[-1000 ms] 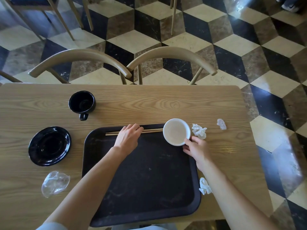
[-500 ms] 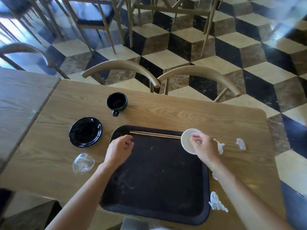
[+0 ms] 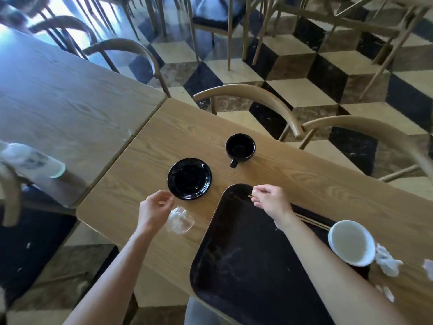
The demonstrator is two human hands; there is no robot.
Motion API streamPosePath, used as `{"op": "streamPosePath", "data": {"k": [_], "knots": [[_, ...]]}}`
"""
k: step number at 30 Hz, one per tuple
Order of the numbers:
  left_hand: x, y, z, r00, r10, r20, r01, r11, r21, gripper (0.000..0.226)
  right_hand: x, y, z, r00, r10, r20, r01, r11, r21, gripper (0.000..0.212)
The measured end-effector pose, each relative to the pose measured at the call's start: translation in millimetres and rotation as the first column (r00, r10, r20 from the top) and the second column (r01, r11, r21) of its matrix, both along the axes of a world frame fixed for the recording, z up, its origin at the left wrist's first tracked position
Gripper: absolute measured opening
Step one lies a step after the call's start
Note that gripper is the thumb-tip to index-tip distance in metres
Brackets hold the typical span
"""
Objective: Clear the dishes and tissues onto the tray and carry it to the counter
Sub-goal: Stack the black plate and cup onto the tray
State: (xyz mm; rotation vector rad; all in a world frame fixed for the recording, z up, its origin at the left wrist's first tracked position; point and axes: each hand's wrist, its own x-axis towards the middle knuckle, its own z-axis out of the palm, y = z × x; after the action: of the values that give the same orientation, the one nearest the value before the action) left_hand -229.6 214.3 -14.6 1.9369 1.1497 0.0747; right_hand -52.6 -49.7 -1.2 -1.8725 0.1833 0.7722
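A black tray (image 3: 246,266) lies on the wooden table (image 3: 293,174) in front of me. A pair of wooden chopsticks (image 3: 312,222) rests along its far edge, and a white bowl (image 3: 351,243) sits at its far right corner. My right hand (image 3: 269,201) hovers over the tray's far left corner, fingers loosely curled above the chopstick tips, holding nothing. My left hand (image 3: 154,211) is open just above a crumpled clear plastic wrapper (image 3: 180,221), close to a black saucer (image 3: 189,178). A black cup (image 3: 240,147) stands beyond the saucer. Crumpled white tissues (image 3: 387,263) lie on the table right of the bowl.
A second wooden table (image 3: 58,102) adjoins on the left, with a blurred pale object (image 3: 30,160) at its near edge. Two curved wooden chair backs (image 3: 253,95) stand along the table's far side. More chairs stand on the checkered floor (image 3: 293,73) beyond.
My view has swung left. My right hand let go of the white bowl and crossed to the tray's far left corner. My left hand moved off the tray toward the wrapper and saucer.
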Motion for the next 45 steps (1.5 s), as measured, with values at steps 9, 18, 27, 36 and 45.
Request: {"op": "streamPosePath", "data": {"k": [9, 18, 27, 36, 45], "knots": [[27.8, 68.9, -50.6, 0.996, 0.077, -0.052, -0.087, 0.964, -0.25, 0.031, 34.0, 112.1, -46.8, 0.957, -0.223, -0.186, 0.239, 0.969, 0.068, 0.043], [42.0, 69.1, -72.5, 0.963, 0.268, 0.039, -0.2, 0.801, -0.564, 0.016, 47.4, 138.1, -66.1, 0.792, -0.554, -0.256, 0.595, 0.795, 0.12, 0.028], [49.8, 65.6, -62.3, 0.977, 0.21, 0.047, -0.171, 0.888, -0.426, 0.011, 62.7, 120.6, -44.9, 0.745, -0.566, -0.353, 0.657, 0.714, 0.242, 0.014], [45.7, 18.2, -26.4, 0.984, 0.143, 0.11, -0.089, 0.913, -0.398, 0.012, 29.1, 65.6, -15.7, 0.791, -0.528, -0.308, 0.608, 0.732, 0.307, 0.01], [28.6, -79.0, -25.9, 0.988, 0.146, 0.051, -0.098, 0.848, -0.52, 0.012, -23.2, -16.8, -2.6, 0.771, -0.578, -0.268, 0.637, 0.704, 0.314, 0.016]]}}
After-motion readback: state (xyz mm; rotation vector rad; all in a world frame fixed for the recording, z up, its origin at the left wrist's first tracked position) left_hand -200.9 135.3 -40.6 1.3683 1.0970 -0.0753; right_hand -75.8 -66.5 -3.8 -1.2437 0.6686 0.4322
